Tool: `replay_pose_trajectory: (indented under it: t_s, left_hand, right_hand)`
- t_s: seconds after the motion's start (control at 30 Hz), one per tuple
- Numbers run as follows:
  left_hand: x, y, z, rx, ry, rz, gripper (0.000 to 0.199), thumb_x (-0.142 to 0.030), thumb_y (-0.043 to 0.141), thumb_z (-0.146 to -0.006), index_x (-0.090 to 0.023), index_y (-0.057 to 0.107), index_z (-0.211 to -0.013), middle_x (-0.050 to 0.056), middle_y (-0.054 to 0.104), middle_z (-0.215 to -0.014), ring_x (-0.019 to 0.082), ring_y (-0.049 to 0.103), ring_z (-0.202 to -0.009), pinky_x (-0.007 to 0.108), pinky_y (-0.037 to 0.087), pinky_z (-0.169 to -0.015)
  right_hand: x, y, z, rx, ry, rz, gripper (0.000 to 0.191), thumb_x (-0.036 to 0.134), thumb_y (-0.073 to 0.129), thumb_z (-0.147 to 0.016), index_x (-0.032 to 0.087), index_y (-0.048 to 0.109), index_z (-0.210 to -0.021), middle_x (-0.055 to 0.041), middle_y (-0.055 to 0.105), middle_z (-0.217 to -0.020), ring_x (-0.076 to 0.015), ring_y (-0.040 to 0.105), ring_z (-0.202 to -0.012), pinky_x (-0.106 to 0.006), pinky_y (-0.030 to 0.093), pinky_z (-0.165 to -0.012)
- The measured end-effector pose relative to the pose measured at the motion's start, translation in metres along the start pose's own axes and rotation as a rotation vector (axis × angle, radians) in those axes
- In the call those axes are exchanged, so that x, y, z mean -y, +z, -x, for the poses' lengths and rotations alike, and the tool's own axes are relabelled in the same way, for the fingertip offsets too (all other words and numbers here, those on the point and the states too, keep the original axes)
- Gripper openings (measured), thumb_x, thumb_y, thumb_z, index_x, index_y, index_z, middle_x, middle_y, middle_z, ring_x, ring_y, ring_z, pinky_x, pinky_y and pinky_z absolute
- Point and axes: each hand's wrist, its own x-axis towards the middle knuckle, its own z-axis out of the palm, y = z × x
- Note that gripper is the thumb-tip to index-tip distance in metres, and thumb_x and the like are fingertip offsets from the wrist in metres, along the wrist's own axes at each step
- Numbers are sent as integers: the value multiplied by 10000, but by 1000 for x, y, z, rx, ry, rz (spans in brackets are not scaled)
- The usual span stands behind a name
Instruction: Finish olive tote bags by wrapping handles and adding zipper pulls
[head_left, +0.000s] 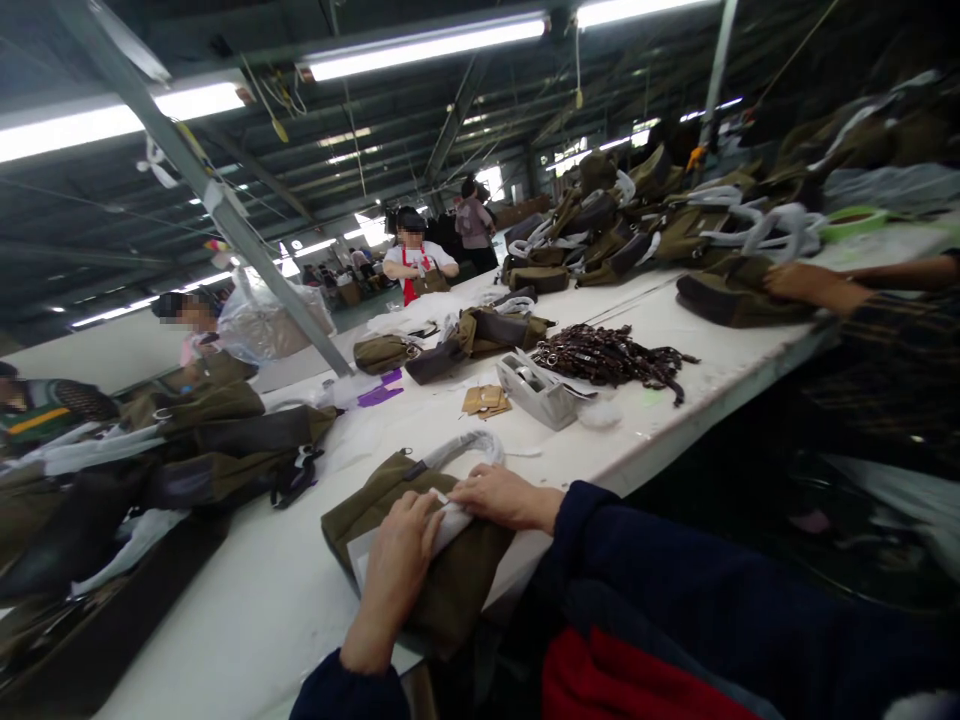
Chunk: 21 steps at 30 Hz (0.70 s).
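Note:
An olive green bag lies at the near edge of the white table, its handle wrapped in white material. White paper runs across the bag between my hands. My left hand rests on the paper and bag, fingers bent and close together. Beside it on the right, my right hand has its fingers closed on the white paper near the handle. Its thumb and fingertips are partly hidden.
A grey tape dispenser, brown tags and dark straps lie ahead on the table. Bags pile up at left and back right. At right, another person's hand touches a bag. A slanted pole stands left.

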Motion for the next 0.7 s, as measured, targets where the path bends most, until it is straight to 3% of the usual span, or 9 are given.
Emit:
replay_pose_trajectory:
  t_s: [0.13,0.27,0.4,0.57,0.7]
  left_hand:
    - [10,-18,10,63,-131,-255,228,-304,536,-920,-209,656,-1089,74,671,-1055,261,588,-1045,369,411,-848]
    - [13,-20,16,65,-127,-286,139,-312,571,-897,-211,656,-940,50,670,-986,245,585,-1000,353,382,-810]
    - [7,-21,17,16,-89,-331,68,-231,560,-892,-211,625,-886,32,650,-944,227,570,-963,346,367,-810]
    - [-6,-25,25,-50,-42,-489,115,-185,510,-919,-211,614,-877,45,643,-944,230,551,-936,354,356,-803]
    - [-7,-26,34,-64,-34,-492,155,-222,469,-951,-211,603,-874,45,635,-914,228,550,-912,352,356,-789]
  right_hand:
    - [5,-9,-8,-14,14,-88,261,203,567,-912,240,667,-1151,-57,702,-1083,-219,570,-980,-345,420,-875]
    - [17,-9,-30,6,32,-143,355,317,664,-878,203,650,-1214,-87,699,-1090,-240,581,-975,-342,418,-841]
    - [23,4,-45,73,52,-58,216,336,722,-833,222,709,-1015,-54,687,-971,-240,566,-934,-330,382,-771]
    - [21,18,-40,-69,-26,-33,184,318,737,-826,209,632,-931,-28,633,-984,-215,518,-961,-313,342,-750]
    - [20,26,-37,-137,-105,23,123,296,683,-867,205,607,-903,-33,595,-979,-210,482,-952,-321,331,-763]
